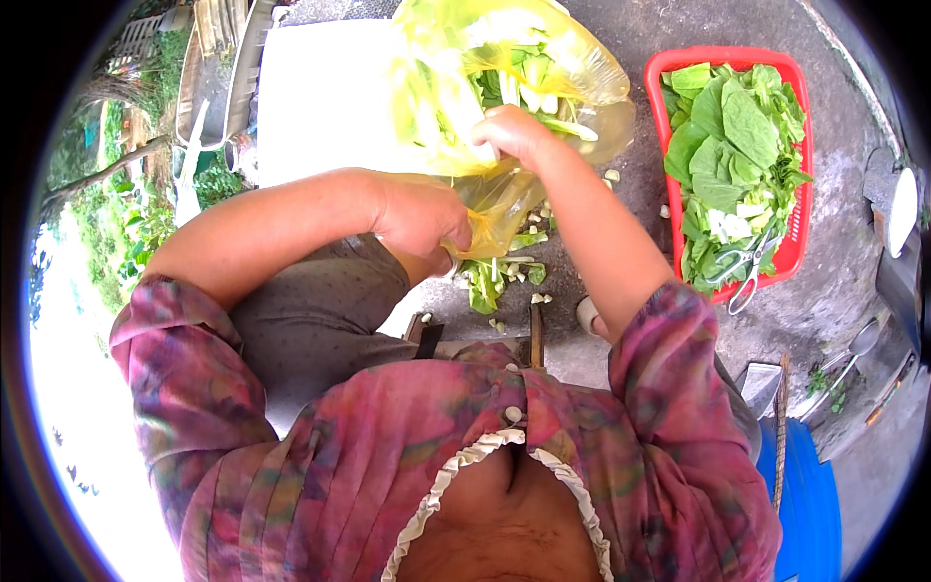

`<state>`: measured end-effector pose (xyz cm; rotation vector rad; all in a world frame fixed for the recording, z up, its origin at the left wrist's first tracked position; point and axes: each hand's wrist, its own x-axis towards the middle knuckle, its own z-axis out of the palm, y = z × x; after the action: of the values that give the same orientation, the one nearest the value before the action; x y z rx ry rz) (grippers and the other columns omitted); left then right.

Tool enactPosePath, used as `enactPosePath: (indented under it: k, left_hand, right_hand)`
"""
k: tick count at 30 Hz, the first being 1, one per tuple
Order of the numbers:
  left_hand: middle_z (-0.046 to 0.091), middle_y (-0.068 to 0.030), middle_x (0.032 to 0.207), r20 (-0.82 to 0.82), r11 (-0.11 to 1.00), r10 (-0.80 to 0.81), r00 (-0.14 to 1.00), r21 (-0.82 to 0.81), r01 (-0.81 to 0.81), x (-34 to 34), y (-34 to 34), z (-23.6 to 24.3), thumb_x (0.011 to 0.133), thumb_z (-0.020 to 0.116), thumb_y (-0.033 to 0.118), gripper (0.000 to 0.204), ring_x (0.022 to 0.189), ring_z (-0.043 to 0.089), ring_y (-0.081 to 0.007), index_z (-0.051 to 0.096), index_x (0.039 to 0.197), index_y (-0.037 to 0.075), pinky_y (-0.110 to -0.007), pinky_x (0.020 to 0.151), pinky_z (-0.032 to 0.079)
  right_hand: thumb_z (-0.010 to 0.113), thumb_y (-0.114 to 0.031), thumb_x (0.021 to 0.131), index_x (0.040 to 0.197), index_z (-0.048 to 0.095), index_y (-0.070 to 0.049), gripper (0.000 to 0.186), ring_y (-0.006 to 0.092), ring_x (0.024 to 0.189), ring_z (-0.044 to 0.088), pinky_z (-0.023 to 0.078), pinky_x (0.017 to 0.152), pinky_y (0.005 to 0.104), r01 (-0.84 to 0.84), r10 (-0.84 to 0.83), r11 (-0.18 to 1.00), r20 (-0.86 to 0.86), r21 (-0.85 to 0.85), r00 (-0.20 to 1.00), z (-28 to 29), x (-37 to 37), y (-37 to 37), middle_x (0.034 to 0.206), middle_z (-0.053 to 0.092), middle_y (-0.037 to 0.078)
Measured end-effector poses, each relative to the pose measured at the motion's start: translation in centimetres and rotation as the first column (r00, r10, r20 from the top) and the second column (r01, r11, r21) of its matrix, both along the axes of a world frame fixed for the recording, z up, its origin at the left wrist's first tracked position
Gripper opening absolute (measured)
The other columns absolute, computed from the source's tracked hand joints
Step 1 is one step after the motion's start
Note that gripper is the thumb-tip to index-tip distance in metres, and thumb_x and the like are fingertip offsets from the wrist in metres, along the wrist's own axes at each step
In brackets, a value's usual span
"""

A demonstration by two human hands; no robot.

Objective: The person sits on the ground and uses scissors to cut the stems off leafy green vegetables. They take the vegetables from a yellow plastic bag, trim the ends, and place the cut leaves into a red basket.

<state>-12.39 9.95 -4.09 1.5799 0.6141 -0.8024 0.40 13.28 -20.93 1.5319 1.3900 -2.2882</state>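
Note:
A yellow translucent plastic bag (592, 78) of leafy greens with pale stems (533, 82) lies at the top centre. My left hand (427, 215) is closed on the bag's lower edge, where it hangs over loose leaf trimmings (485, 289). My right hand (514, 136) reaches to the greens at the bag's opening, fingers curled round something I cannot make out, partly hidden among stems and plastic.
A red plastic basket (796, 233) of leaves stands at the right, with scissors (747, 267) on top. Below it are a blue plastic object (810, 504), a metal blade (759, 386) and a stick (782, 436). Scraps lie on the concrete ground (611, 233).

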Motion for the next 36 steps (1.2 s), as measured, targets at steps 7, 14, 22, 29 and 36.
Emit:
enactPosePath:
  k: [7,14,22,29,36]
  left_hand:
    - [0.065,-0.0160,0.098,0.035,0.993,0.065,0.997,-0.099,-0.061,-0.3,-0.7,-2.2,0.076,0.063,0.021,0.038,0.094,0.061,-0.0298,0.063,0.111,0.008,-0.035,0.083,0.046]
    - [0.065,-0.0150,0.096,0.060,1.000,0.026,0.998,-0.009,-0.026,-0.1,-0.7,-1.1,0.075,0.063,0.020,0.036,0.092,0.061,-0.0298,0.063,0.109,0.008,-0.035,0.082,0.046]
    - [0.066,-0.0145,0.095,0.088,0.999,-0.022,0.996,-0.047,0.026,-0.2,-1.1,-1.8,0.075,0.064,0.020,0.034,0.090,0.061,-0.0303,0.064,0.106,0.007,-0.037,0.079,0.046]
    - [0.064,-0.0156,0.100,-0.131,0.999,0.033,0.991,0.024,-0.031,0.9,-0.2,0.4,0.073,0.064,0.018,0.038,0.094,0.060,-0.0298,0.063,0.109,0.007,-0.036,0.081,0.046]
    - [0.064,-0.0169,0.101,-0.039,0.976,0.134,0.990,0.179,-0.125,-0.6,0.1,-0.1,0.073,0.063,0.015,0.039,0.096,0.060,-0.0311,0.062,0.111,0.006,-0.036,0.084,0.046]
  right_hand:
    - [0.061,-0.015,0.067,0.095,0.058,0.000,0.032,0.0166,0.071,0.054,0.044,0.063,0.0304,-0.006,-0.033,0.974,-0.170,-0.226,0.985,-2.5,0.3,-1.6,0.082,0.059,0.008]
    - [0.058,-0.017,0.074,0.099,0.060,-0.002,0.029,0.0156,0.077,0.054,0.044,0.070,0.0285,-0.130,0.128,0.991,-0.101,-0.015,0.987,-2.5,-0.8,-0.9,0.088,0.061,0.006]
    - [0.062,-0.024,0.076,0.100,0.060,-0.004,0.032,0.0151,0.076,0.057,0.043,0.072,0.0269,0.091,-0.080,0.992,-0.127,0.083,0.989,3.1,-0.6,3.4,0.087,0.063,0.005]
    - [0.059,-0.027,0.078,0.115,0.051,-0.004,0.044,0.0204,0.099,0.052,0.051,0.069,0.0387,0.093,-0.092,0.995,0.040,-0.022,0.995,6.4,2.1,4.0,0.104,0.057,0.008]
    - [0.058,-0.025,0.076,0.111,0.052,-0.003,0.042,0.0211,0.087,0.058,0.052,0.066,0.0380,0.044,-0.037,0.995,0.076,-0.095,0.996,12.3,7.0,2.6,0.100,0.059,0.010]
